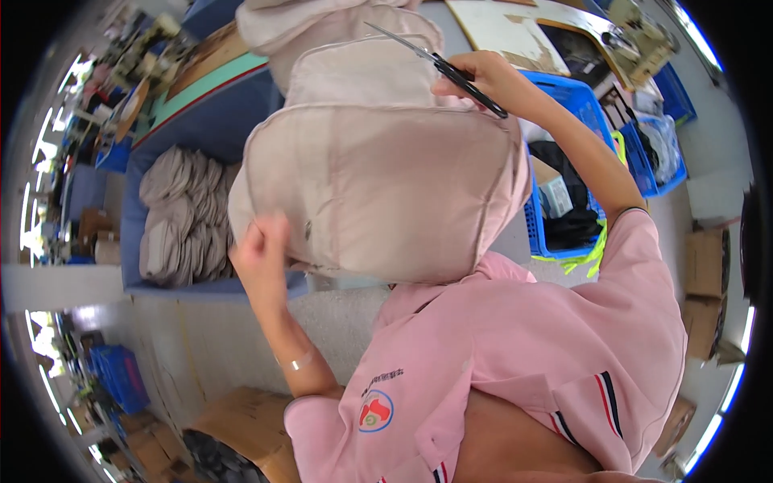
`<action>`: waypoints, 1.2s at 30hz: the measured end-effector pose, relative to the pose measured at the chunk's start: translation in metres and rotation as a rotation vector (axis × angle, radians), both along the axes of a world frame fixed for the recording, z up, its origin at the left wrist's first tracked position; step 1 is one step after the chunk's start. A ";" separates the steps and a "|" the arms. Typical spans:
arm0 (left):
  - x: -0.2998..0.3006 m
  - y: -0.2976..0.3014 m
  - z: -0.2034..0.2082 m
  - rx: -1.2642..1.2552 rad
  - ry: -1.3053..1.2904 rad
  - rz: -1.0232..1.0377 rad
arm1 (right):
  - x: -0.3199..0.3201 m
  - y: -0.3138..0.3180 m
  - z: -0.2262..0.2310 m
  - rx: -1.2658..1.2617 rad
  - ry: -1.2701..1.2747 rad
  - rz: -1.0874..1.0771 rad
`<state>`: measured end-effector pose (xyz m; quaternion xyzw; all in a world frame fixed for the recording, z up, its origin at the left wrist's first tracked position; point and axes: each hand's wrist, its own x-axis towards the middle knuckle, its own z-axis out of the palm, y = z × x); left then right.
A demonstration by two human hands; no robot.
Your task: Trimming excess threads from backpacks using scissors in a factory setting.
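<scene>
Nearest to us, the pink shirt (547, 338) is filling the lower view. Just in front of it, a pinkish-beige fabric bag (386, 193) is lying between our two hands. We are judging it to be light, soft and not fragile, with loose walls that are likely folding easily; the piped edge seams should be giving the firmest hold. It is looking wide and rounded, slightly wrinkled, with raised piping around its panels. Our left hand (266, 241) is appearing blurred at its left edge, fingers curling; whether they are pinching cloth, we cannot tell. Farther off, our right hand (483, 76) is holding black-handled scissors (439, 63), fingers bending around the handles, blades pointing away to the upper left. To the right, a blue plastic crate (533, 229) is standing near the bag. To the left, a stack of beige fabric pieces (185, 189) is resting inside a blue bin (134, 217). Beyond, at upper right, a sewing machine (644, 36) is standing.
</scene>
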<state>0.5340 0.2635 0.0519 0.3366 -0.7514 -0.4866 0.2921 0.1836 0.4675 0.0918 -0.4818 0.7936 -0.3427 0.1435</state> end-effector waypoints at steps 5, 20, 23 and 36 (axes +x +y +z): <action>0.066 0.087 -0.104 0.551 -0.235 -0.249 | -0.023 0.028 -0.012 -0.088 -0.141 -0.001; 0.007 0.163 -0.126 0.778 0.467 0.213 | -0.009 0.072 -0.040 -0.157 -0.078 0.064; 0.001 0.169 -0.116 0.760 0.487 0.232 | -0.009 0.076 -0.037 -0.184 -0.127 0.077; -0.002 0.124 -0.012 0.002 0.436 0.261 | 0.003 0.085 -0.033 -0.436 -0.419 0.199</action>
